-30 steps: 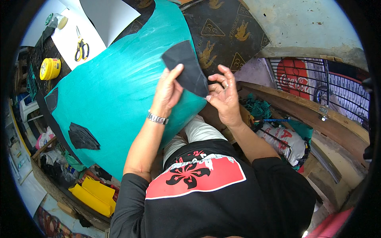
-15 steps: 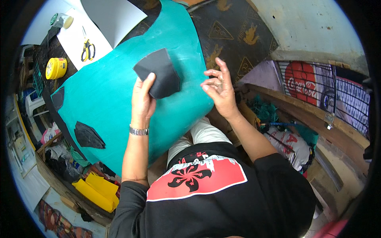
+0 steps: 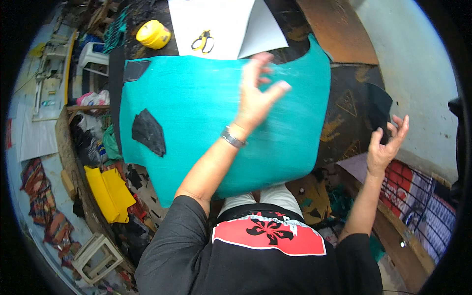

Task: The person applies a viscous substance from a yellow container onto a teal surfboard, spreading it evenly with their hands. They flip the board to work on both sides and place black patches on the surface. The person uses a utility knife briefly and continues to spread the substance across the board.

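Note:
A large teal sheet [image 3: 206, 108] covers most of the dark tabletop. Over its upper middle, my left hand [image 3: 258, 93] hovers with fingers apart and nothing in it, slightly blurred. Far to the right, my right hand [image 3: 386, 150] has its fingers spread beside a black cut piece [image 3: 378, 104]. That piece is by the wall, and its lower end reaches my fingertips; whether they touch is hard to tell. On the left part of the sheet lie several stacked black pieces [image 3: 148, 132]. Another dark piece [image 3: 136, 71] rests at the sheet's upper left corner.
Beyond the sheet are a yellow tub [image 3: 153, 34], white sheets [image 3: 211, 17] and yellow-handled scissors [image 3: 203, 43]. A brown board [image 3: 339, 32] lies at the far right, near the wall [image 3: 418, 83]. Yellow material [image 3: 109, 194] and a small stool [image 3: 98, 258] are at the left.
The black piece has left my left hand, and one now lies far right by my right hand. My left hand moved right and away from me; my right hand reached right. The view shifted.

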A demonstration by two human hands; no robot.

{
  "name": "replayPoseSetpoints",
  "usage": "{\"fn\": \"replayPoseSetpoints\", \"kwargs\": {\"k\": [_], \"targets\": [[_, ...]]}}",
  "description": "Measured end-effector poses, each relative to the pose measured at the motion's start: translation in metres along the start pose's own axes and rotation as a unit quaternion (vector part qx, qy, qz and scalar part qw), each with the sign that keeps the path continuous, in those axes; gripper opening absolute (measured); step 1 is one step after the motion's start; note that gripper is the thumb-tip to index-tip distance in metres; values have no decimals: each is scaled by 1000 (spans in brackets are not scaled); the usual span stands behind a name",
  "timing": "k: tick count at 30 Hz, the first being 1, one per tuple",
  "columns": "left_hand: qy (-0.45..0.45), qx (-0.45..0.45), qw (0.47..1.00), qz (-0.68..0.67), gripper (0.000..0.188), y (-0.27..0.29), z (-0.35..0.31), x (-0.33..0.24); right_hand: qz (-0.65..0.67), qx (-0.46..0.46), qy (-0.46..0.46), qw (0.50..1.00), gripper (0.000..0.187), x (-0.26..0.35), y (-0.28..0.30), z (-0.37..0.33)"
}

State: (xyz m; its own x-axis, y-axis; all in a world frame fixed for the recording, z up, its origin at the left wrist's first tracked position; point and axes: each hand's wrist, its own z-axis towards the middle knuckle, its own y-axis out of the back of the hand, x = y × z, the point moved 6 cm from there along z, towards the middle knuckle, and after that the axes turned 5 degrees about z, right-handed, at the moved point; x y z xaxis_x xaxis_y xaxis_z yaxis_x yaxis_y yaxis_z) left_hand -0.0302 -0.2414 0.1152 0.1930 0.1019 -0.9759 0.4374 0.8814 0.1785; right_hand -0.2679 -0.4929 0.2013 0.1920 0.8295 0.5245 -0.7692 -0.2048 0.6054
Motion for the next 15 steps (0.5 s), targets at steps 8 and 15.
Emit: {"fn": "replayPoseSetpoints", "kwargs": {"k": [8,15], "targets": [[104,-394,897,174,133,287,124,113,-151,224,-59,961,76,-79,-63,-61],[7,-357,919,167,144,343,195,174,-223,129,-63,964,77,-86,-53,-75]]}}
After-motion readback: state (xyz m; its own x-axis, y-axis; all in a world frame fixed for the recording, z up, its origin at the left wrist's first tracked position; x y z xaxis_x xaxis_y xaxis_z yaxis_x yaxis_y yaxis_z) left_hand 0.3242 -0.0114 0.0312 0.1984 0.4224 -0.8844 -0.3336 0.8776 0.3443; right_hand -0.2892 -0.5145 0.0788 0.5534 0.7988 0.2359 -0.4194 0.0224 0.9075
